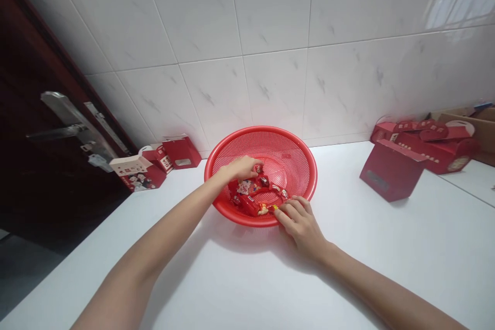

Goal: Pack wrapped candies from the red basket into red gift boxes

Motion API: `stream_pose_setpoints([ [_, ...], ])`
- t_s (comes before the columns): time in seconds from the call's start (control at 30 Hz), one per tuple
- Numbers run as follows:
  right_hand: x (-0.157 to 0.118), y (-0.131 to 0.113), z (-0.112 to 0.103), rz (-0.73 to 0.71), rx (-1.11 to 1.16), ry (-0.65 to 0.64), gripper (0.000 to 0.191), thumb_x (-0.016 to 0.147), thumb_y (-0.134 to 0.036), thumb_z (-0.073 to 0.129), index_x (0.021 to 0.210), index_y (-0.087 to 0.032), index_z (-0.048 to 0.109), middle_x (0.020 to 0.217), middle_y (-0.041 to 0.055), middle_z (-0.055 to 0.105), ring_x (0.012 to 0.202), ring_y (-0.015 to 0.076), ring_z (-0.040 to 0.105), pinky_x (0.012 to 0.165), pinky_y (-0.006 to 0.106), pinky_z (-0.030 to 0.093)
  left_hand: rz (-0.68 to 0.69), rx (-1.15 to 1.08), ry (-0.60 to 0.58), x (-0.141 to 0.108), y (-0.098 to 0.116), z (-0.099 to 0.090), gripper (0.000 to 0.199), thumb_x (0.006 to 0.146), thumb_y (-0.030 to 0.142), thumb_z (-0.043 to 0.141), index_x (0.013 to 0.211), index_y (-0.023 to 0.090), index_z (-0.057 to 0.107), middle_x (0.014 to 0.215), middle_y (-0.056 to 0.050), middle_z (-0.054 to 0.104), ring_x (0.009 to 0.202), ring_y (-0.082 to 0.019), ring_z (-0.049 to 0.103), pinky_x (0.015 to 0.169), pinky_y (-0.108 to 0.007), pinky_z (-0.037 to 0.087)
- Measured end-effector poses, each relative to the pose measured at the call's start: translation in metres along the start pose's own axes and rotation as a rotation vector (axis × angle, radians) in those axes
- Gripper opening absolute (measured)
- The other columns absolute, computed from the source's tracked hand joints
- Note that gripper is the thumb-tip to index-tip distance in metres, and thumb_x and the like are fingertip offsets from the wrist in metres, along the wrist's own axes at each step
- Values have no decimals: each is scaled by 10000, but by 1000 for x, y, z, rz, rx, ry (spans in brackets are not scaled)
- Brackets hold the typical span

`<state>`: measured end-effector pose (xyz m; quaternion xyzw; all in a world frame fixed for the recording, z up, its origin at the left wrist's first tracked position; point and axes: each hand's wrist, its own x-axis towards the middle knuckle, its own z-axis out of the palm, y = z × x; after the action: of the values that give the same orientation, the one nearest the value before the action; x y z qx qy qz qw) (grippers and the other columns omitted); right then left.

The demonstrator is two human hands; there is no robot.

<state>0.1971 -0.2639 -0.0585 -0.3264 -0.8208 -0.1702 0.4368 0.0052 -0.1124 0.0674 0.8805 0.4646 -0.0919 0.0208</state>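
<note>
A red plastic mesh basket (263, 131) stands on the white table, with several wrapped candies (247, 203) in red, some patterned, gathered in its front part. My left hand (243, 167) reaches inside from the left; its fingers are closed round a small red wrapped candy (258, 168). At the basket's front right rim is my right hand (301, 224), with its fingers bent over the edge and the thumb low on the outside. Its index fingertip lies close to a red and yellow candy (274, 208); whether they touch I cannot tell.
Red paper gift boxes (181, 153) stand at the left near the wall. To the right is a dark red box (390, 172), with more red boxes (433, 144) and a cardboard carton (479, 129) behind. A dark door with a metal handle (58, 131) borders the table's left side.
</note>
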Motion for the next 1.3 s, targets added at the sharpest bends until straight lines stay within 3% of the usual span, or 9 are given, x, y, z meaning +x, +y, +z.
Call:
stream_pose_setpoints([
  [0.27, -3, 3, 3, -37, -49, 16, 348, 929, -84, 466, 1242, -152, 601, 1108, 124, 701, 1119, 248, 586, 1081, 476, 401, -38, -236, -74, -28, -27, 3, 667, 866, 528, 612, 1441, 201, 524, 1394, -112, 624, 1212, -253, 613, 985, -280, 448],
  [0.47, -6, 3, 6, 56, -135, -44, 668, 905, -89, 461, 1551, -141, 297, 1556, 203, 415, 1465, 308, 351, 1173, 584, 306, -139, -213, -168, -33, -29, 17, 743, 820, 216, 581, 1535, 182, 380, 1155, -102, 740, 1035, -220, 685, 855, -259, 493],
  [0.6, -5, 3, 7, 89, -140, -65, 735, 898, -93, 467, 1584, -140, 208, 1627, 206, 280, 1519, 335, 246, 1167, 613, 316, -235, -171, -202, -26, -39, 27, 531, 727, 205, 637, 1257, 181, 650, 1140, -118, 739, 971, -240, 689, 716, -252, 495],
  [0.77, -3, 4, 6, 84, -143, -71, 751, 875, -52, 477, 1578, -124, 221, 1626, 212, 272, 1530, 329, 214, 1176, 591, 315, -314, -234, -198, -14, -44, 30, 299, 647, 178, 682, 941, 147, 727, 762, -79, 744, 732, -234, 693, 599, -259, 488],
  [0.87, -2, 4, 5, 72, -148, -64, 735, 892, -72, 481, 1577, -132, 222, 1609, 210, 308, 1529, 312, 220, 1181, 574, 307, -326, -328, -129, -14, -39, 25, 456, 733, 162, 636, 1187, 127, 655, 737, -47, 731, 706, -201, 704, 623, -249, 518],
  [0.97, -3, 6, 1, 62, -105, -45, 672, 932, -164, 495, 1561, -138, 261, 1573, 212, 376, 1501, 308, 290, 1172, 566, 318, -250, -571, 61, -23, -32, 17, 617, 838, 156, 550, 1445, 136, 442, 861, -46, 749, 716, -171, 713, 666, -258, 554],
  [1.1, 7, 14, -6, 69, 57, 56, 586, 966, -239, 507, 1518, -150, 329, 1477, 208, 504, 1406, 296, 449, 1150, 558, 356, -58, -738, 380, -43, -21, 1, 564, 826, 226, 621, 1380, 165, 531, 995, -62, 756, 837, -188, 703, 801, -311, 568],
  [1.2, 36, 28, -9, 245, 230, 129, 543, 974, -270, 540, 1484, -192, 373, 1434, 188, 552, 1336, 291, 528, 1080, 521, 456, 26, -685, 477, -57, -7, -9, 533, 842, 280, 627, 1364, 195, 560, 1024, -56, 762, 917, -197, 685, 862, -335, 551],
  [1.3, 78, 43, -9, 456, 495, 35, 551, 939, -383, 603, 1432, -203, 435, 1355, 167, 612, 1175, 279, 637, 945, 464, 551, 105, -679, 525, -68, 9, -15, 515, 838, 288, 639, 1348, 235, 583, 1025, -37, 763, 939, -193, 675, 859, -332, 545],
])
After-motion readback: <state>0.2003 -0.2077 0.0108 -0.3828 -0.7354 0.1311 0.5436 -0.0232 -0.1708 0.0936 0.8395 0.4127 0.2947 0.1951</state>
